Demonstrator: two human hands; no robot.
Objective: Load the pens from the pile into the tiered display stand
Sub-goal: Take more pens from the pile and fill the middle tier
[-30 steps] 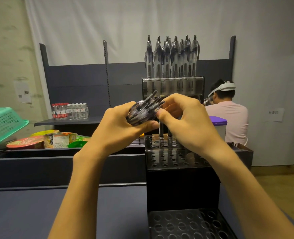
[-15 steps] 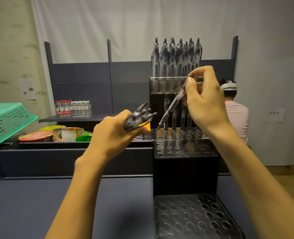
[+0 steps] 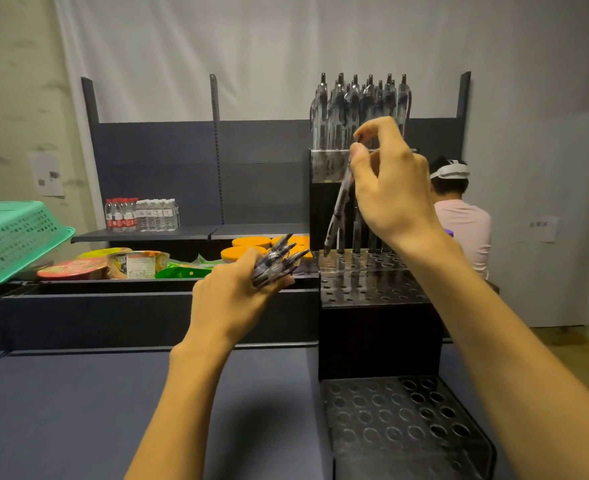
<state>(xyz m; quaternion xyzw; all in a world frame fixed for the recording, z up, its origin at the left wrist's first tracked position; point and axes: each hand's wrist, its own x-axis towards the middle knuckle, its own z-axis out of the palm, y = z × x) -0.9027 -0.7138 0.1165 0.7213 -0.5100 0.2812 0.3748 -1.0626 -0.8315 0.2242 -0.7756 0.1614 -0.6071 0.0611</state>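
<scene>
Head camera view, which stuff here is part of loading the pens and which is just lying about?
In the job:
- stand
- pen pinched in right hand
- bundle of pens gripped in left hand
- pens already standing in the top tier

Lying about:
- green basket
- water bottles
- food bowls
- orange lids

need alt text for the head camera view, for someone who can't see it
A person's right hand lowers a single pen, tilted, tip down, toward a hole in the middle tier of a black tiered display stand, while the left hand grips a bundle of pens. The top tier already holds upright pens.
</scene>
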